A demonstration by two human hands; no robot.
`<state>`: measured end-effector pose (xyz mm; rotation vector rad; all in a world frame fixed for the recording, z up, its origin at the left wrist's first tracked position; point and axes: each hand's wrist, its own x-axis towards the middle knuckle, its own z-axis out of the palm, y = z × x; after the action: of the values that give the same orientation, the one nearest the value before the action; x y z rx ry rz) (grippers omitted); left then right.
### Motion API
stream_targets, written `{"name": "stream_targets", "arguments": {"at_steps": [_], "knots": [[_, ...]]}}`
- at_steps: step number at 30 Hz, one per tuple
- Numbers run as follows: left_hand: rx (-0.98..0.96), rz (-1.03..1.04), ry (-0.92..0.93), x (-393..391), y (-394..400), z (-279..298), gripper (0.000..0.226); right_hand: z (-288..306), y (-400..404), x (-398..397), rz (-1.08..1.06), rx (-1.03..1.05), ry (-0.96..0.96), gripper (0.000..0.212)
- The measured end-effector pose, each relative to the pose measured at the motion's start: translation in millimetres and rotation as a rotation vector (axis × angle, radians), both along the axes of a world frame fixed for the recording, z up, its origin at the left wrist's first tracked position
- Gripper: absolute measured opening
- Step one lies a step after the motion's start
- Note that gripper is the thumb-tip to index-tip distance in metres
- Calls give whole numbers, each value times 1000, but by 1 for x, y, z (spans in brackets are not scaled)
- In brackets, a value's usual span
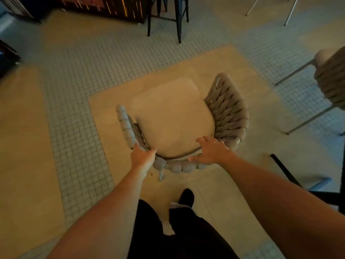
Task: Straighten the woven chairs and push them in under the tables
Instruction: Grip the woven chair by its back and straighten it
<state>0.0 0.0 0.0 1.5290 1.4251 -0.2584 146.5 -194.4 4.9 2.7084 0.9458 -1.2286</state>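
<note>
A woven chair [226, 109] with a beige seat cushion [173, 116] stands on the floor right in front of me, its curved back towards me. My left hand [142, 157] grips the top of the woven backrest at its left corner. My right hand [209, 151] lies on the backrest's right side with its fingers spread over the rim and the cushion's edge. A second woven chair [330, 79] stands at the right edge, only partly in view.
Black metal legs of a stool or table [179, 19] stand at the top centre. A dark table frame [291, 176] is at the lower right. A dark counter [97, 6] runs along the top left. The floor is tile and smooth panels.
</note>
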Motion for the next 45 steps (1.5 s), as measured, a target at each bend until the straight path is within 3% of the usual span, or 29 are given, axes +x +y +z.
{"name": "stream_targets", "arguments": {"at_steps": [4, 6, 10, 15, 21, 39, 45], "knots": [[-171, 398, -27, 5, -12, -23, 93, -18, -7, 1, 51, -97, -7, 97], [-254, 503, -44, 5, -17, -33, 92, -28, -10, 3, 85, -133, -18, 96], [-354, 636, -62, 9, -17, -50, 87, -47, -16, 10, 152, -219, -7, 91], [-307, 697, -65, 15, -25, -68, 64, -64, -21, 14, 324, -271, -47, 85], [-235, 655, -48, 17, -25, -65, 52, -53, -24, 9, 453, -269, -146, 81], [-37, 195, 75, 33, 117, -59, 56, -66, 74, -101, -24, -172, -3, 81], [-1, 285, 6, 32, 108, -53, 67, -70, 56, -96, 22, 10, 15, 66]]}}
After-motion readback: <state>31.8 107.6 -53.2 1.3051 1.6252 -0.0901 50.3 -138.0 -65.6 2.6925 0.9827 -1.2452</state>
